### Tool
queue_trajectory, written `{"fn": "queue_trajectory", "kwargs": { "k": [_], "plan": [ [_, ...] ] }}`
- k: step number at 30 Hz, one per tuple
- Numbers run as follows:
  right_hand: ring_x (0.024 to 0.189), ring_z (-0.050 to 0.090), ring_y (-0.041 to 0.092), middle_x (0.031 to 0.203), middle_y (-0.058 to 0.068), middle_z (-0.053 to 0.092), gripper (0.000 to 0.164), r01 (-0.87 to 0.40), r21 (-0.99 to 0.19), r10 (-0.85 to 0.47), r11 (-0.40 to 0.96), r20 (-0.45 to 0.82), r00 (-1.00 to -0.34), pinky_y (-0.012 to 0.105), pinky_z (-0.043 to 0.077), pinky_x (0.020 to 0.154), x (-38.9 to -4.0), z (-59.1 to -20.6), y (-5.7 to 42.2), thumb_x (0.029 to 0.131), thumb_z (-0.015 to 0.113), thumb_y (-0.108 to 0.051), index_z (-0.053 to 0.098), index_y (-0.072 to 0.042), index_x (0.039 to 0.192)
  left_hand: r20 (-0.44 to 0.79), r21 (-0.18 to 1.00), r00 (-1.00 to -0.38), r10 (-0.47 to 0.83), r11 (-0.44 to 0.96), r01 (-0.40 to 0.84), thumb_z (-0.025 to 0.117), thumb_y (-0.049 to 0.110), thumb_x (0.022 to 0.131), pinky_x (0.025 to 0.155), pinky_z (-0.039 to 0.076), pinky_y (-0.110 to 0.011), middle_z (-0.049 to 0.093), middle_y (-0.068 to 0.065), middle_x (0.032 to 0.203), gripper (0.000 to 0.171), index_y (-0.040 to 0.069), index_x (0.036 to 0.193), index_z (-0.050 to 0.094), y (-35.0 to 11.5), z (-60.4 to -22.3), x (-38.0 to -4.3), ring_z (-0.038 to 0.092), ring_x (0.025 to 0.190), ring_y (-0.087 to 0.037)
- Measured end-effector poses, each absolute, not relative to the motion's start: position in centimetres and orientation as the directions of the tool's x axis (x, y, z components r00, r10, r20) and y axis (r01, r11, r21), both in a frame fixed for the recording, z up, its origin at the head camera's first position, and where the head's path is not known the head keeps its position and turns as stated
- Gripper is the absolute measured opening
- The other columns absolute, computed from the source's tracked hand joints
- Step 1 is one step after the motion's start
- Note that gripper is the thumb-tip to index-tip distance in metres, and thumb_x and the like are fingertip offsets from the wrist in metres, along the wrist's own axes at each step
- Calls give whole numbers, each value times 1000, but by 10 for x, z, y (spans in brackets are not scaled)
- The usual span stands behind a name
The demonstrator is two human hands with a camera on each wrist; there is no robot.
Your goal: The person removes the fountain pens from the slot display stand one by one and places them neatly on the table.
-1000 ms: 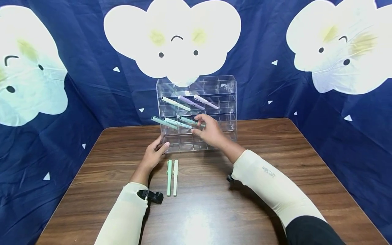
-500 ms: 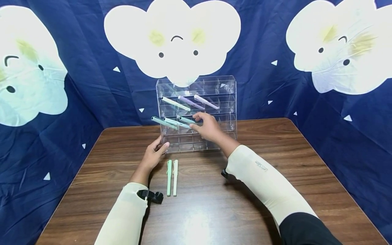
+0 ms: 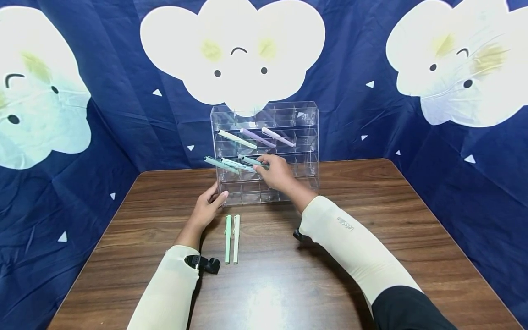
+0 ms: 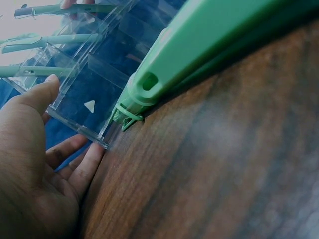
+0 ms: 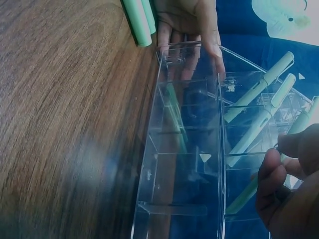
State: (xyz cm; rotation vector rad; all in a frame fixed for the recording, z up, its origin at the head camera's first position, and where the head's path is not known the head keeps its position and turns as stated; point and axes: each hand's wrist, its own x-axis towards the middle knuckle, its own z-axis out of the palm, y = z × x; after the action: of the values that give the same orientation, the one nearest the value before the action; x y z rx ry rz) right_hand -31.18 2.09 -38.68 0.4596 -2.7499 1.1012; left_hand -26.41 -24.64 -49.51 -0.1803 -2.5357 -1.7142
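Observation:
A clear acrylic rack with several stepped rows of compartments stands upright on the table. My left hand holds its lower left side, thumb in front and the other fingers behind the edge in the left wrist view. My right hand pinches a teal pen that lies slanted in the rack's third row. Beside it in that row rest a light blue pen and another teal pen. The right wrist view shows my right hand covering the middle of the pinched pen.
A whitish pen, a purple pen and a lilac pen slant in the row above. On the wooden table, a green pen and a cream pen lie side by side near my left wrist. Blue cloth hangs behind.
My right hand has moved a little left along the teal pen, closer to its capped end. The left hand and the rack have stayed in place.

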Motion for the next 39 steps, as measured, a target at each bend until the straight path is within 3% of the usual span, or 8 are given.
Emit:
{"fn": "queue_trajectory", "kwargs": {
  "k": [12, 19, 25, 33, 39],
  "plan": [
    [108, 73, 28, 122, 8, 81, 26, -299, -659, -172, 690, 252, -952, 46, 58, 94, -311, -388, 16, 107, 73, -32, 81, -17, 126, 120, 925, -991, 54, 356, 131, 64, 34, 112, 90, 53, -12, 55, -21, 164, 67, 26, 172, 36, -248, -495, -263, 62, 139, -38],
    [106, 73, 27, 116, 6, 83, 21, -308, -691, -149, 654, 282, -948, 47, 58, 95, -311, -388, 15, 106, 75, -28, 81, -14, 120, 119, 920, -991, 55, 370, 131, 64, 36, 113, 92, 52, -13, 53, -20, 166, 68, 27, 173, 34, -247, -495, -262, 61, 142, -38],
    [101, 73, 27, 108, 8, 83, 14, -359, -699, -129, 619, 360, -924, 44, 58, 95, -313, -389, 14, 103, 77, -18, 83, -10, 112, 125, 939, -991, 48, 318, 134, 64, 30, 113, 94, 56, -18, 60, -25, 158, 65, 25, 172, 37, -246, -495, -262, 63, 138, -39],
    [110, 73, 30, 117, 13, 79, 15, -437, -712, -111, 550, 456, -883, 44, 58, 101, -311, -386, 13, 103, 76, -14, 80, -4, 113, 117, 938, -993, 37, 323, 122, 64, 27, 113, 93, 56, -17, 61, -27, 155, 66, 23, 172, 36, -244, -494, -262, 64, 137, -37],
    [100, 76, 28, 119, 14, 77, 18, -491, -722, -107, 487, 509, -854, 40, 63, 89, -307, -380, 13, 104, 75, -14, 78, -3, 118, 114, 935, -992, 48, 332, 124, 63, 26, 113, 91, 55, -15, 61, -27, 156, 66, 21, 172, 35, -243, -489, -260, 64, 134, -35]
  ]
}}
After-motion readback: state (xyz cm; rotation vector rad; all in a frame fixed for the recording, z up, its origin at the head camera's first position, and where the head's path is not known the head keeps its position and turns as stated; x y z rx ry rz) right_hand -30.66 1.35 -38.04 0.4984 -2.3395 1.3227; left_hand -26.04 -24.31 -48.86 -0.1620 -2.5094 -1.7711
